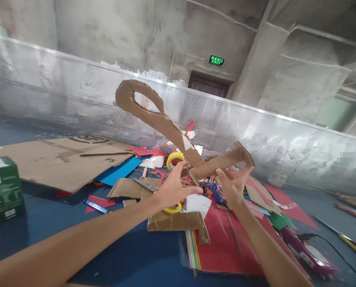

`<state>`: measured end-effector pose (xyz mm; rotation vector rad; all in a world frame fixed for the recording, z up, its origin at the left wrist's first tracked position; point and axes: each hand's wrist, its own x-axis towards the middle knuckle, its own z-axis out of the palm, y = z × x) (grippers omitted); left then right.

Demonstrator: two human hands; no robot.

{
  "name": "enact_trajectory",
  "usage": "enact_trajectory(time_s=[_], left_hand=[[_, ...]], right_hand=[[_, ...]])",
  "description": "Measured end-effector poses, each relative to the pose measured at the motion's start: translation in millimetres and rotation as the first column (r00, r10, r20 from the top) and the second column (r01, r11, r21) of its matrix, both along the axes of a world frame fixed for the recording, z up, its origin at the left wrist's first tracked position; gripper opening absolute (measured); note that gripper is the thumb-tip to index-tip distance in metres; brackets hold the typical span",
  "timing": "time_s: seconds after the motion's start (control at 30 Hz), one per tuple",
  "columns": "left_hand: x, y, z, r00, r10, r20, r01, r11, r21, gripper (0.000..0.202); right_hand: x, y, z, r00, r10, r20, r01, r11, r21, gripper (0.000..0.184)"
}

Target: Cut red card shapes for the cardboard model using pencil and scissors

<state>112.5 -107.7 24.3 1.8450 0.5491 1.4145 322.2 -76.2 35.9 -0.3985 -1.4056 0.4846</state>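
I hold up two brown cardboard cut-outs that meet above the blue table. My left hand (173, 187) pinches the lower end of a long cardboard piece with a loop handle (154, 113), which rises up and to the left. My right hand (233, 185) grips a straight cardboard strip (222, 161) that points right. Both pieces cross near the hands. Behind the left hand's fingers sits a yellow tape roll (174, 159); a second yellow ring (173, 208) lies under the wrist.
A flat cardboard sheet (58, 159) lies at left beside a green box (2, 189). Red paper (222, 243), coloured scraps and a cardboard piece (178, 221) lie under my hands. A pink tool with a cord (306, 251) is at right. A perforated metal panel (76, 99) bounds the far side.
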Motion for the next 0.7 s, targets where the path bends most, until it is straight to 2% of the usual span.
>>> enact_trajectory(time_s=[0.27, 0.7], left_hand=[[2.6, -3.9, -2.6, 0.998, 0.066, 0.023, -0.067, 0.997, 0.043, 0.074], [1.8, -1.6, -6.4, 0.999, 0.044, 0.017, -0.045, 0.999, 0.031, 0.072]], right_hand=[[-4.4, -8.1, 5.4, 0.999, -0.034, 0.006, 0.034, 0.999, 0.043, 0.088], [-5.1, -10.7, 3.3, 0.997, -0.079, 0.012, 0.078, 0.996, 0.036, 0.085]])
